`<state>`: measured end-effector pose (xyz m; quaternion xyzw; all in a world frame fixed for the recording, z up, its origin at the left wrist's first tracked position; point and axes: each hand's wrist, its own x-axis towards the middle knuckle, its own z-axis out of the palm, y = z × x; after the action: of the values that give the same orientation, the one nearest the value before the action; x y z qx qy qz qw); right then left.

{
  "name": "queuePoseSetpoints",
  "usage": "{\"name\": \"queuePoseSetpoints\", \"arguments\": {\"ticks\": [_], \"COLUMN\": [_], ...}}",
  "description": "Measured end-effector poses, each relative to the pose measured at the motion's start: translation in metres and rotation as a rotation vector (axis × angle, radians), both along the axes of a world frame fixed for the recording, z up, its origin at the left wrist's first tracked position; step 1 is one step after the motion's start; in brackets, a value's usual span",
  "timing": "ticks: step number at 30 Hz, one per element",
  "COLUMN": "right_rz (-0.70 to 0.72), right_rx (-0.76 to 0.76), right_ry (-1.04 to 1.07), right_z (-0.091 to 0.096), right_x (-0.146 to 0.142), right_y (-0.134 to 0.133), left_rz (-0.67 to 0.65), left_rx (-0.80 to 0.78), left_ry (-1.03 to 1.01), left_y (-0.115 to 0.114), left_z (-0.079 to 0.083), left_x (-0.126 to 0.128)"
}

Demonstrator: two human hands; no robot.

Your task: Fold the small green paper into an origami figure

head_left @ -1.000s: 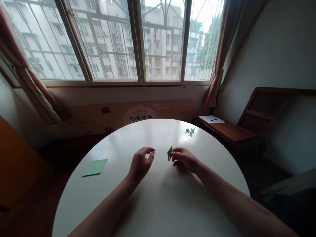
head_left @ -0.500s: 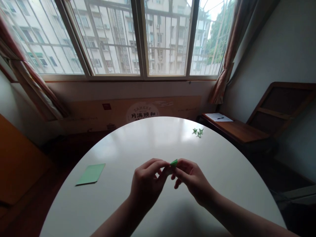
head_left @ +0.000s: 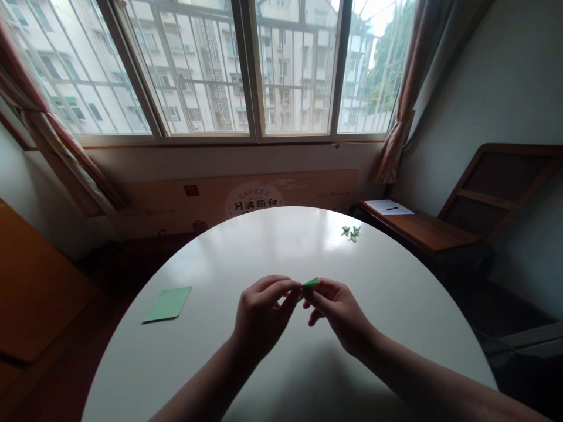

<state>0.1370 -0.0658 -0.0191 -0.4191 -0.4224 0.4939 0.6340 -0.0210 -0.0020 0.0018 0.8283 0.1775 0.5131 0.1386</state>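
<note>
A small piece of folded green paper point(head_left: 310, 282) is pinched between my two hands above the middle of the table. My left hand point(head_left: 266, 310) grips its left end between thumb and fingers. From the other side, the thumb and forefinger of my right hand point(head_left: 336, 306) are closed on it, with the lower fingers curled loosely. My fingers cover part of the paper, so its full shape is hidden. To the left lies a stack of light green square paper point(head_left: 168, 304). Three little folded green paper figures point(head_left: 351, 233) sit together near the table's far right edge.
The round white table point(head_left: 211, 258) curves away in front of me. Beyond its right edge stands a wooden chair point(head_left: 440, 225) bearing a white sheet with a pen point(head_left: 391, 208). A printed panel point(head_left: 211, 196) leans below the barred window point(head_left: 290, 76), with curtains at both sides.
The view has shifted slightly. The folded green paper appears flatter and more tilted than before, still held by both hands. The stack and figures lie unmoved on the table.
</note>
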Motion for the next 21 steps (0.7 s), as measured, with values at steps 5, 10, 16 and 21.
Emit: {"name": "queuePoseSetpoints", "arguments": {"ticks": [5, 10, 16, 21], "right_rz": [0.008, 0.017, 0.025, 0.009], "right_rx": [-0.035, -0.107, -0.112, -0.055], "right_ry": [0.032, 0.089, 0.109, 0.053], "right_z": [0.0006, -0.0003, -0.0016, -0.0022], "right_x": [-0.0011, -0.0022, -0.0019, 0.0008], "right_y": [-0.0015, -0.0016, -0.0004, 0.0006], "left_rz": [0.032, 0.088, 0.135, 0.112], "left_rx": [0.105, 0.21, 0.25, 0.13], "left_ry": [0.017, 0.08, 0.155, 0.122], "left_y": [0.0007, 0.0014, 0.0, -0.0026], "left_z": [0.0006, 0.0019, 0.0035, 0.0016], "left_x": [0.0007, 0.0009, 0.0012, 0.0046]}}
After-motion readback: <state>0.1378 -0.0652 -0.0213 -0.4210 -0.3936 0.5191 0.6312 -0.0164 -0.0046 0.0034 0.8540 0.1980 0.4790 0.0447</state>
